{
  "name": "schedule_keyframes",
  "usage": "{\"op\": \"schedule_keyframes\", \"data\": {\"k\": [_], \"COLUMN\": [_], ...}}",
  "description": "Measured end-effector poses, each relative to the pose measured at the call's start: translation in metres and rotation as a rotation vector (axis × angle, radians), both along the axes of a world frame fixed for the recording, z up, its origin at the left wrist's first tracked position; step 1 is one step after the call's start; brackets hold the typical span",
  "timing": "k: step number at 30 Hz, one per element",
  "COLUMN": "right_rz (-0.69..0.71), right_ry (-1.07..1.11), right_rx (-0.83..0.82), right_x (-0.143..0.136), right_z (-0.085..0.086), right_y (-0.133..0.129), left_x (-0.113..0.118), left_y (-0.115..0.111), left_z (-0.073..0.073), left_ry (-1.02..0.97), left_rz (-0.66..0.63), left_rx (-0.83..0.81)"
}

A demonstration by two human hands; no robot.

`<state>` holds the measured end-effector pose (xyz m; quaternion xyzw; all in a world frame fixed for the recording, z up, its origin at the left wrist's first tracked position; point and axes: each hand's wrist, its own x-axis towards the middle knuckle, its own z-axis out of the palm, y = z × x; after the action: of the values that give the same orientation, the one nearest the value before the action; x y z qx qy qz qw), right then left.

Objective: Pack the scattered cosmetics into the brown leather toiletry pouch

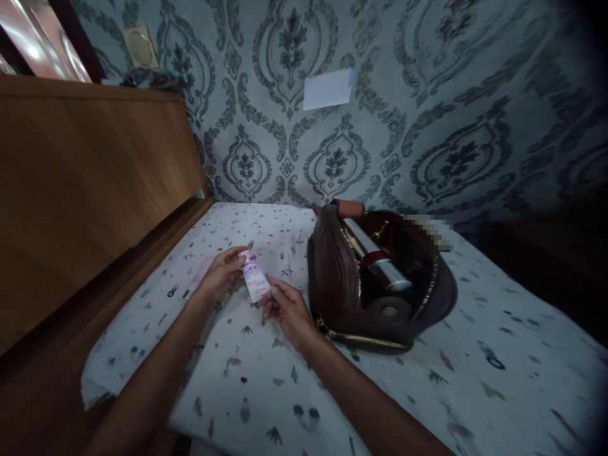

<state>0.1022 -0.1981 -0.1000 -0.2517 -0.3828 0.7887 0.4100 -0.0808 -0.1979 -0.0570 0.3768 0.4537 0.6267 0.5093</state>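
A small pink and white tube [254,276] is held between both my hands above the patterned sheet. My left hand [219,273] grips its upper end, and my right hand [285,308] pinches its lower end. Just right of my right hand lies a brown leather bag [337,278] with its zip open. Inside the bag a shiny silver cylinder with a dark red band [375,258] lies slanted among other dark items that I cannot make out.
The white sheet with small prints [475,380] covers the bed. A wooden headboard [85,177] runs along the left. Patterned wallpaper with a white paper note [327,88] stands behind. The right side is dark.
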Motion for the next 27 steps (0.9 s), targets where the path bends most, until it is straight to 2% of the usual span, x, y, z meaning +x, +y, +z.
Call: {"op": "schedule_keyframes", "data": {"k": [9,20,27], "right_rz": [0.065,0.068,-0.007], "right_ry": [-0.033,-0.035,-0.026], "right_rx": [0.019,0.057,0.09], "right_x": [0.0015,-0.0004,-0.0024], "right_z": [0.0043,0.0036,0.003], "right_y": [-0.0019,-0.0011,-0.003], "left_x": [-0.0013,-0.0017,-0.0005], "left_y": [0.0005,-0.0008,-0.0005], "left_z": [0.001,0.0005,0.0028], "left_ry": [-0.053,-0.064,-0.073], "left_rz": [0.039,0.007,0.031], "left_rx": [0.0,0.015,0.058]}}
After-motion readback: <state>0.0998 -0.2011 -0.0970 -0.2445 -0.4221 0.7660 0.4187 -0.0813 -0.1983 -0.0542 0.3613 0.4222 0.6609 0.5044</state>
